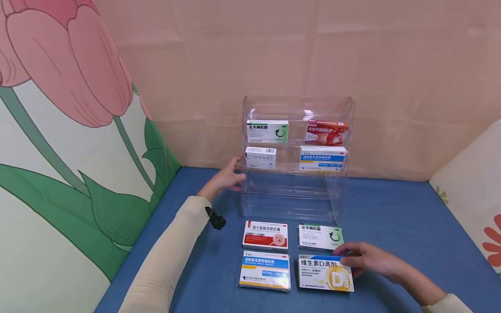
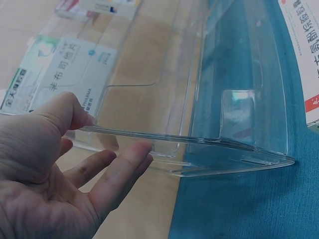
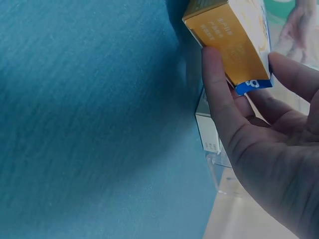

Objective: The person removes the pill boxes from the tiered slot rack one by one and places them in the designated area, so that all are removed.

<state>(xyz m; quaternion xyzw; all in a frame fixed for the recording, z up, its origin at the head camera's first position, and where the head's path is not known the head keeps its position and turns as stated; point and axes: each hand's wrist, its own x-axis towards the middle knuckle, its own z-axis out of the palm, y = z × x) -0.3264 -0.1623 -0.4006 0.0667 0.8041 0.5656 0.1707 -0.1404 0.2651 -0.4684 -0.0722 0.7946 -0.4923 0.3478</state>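
Observation:
A clear tiered display rack (image 1: pixel 289 182) stands on the blue cloth, with my left hand (image 1: pixel 228 174) at its left side. In the left wrist view, the thumb and fingers of that hand (image 2: pixel 65 164) hold the edge of the rack's side panel (image 2: pixel 199 142). My right hand (image 1: pixel 368 258) grips the right end of a white, yellow and blue vitamin D box (image 1: pixel 325 274). In the right wrist view, the thumb and fingers are on either side of the box's orange end (image 3: pixel 229 47), which tilts up from the cloth.
Near the rack's front lie a red-and-white medicine box (image 1: pixel 265 237), a blue-and-white box (image 1: pixel 264 271) and a green-and-white box (image 1: pixel 320 238). Upper tiers hold a green-and-white box (image 1: pixel 267 131), a red box (image 1: pixel 327 133), a white box (image 1: pixel 260 158) and a blue-striped box (image 1: pixel 322 159). A curtain (image 1: pixel 305 56) hangs behind.

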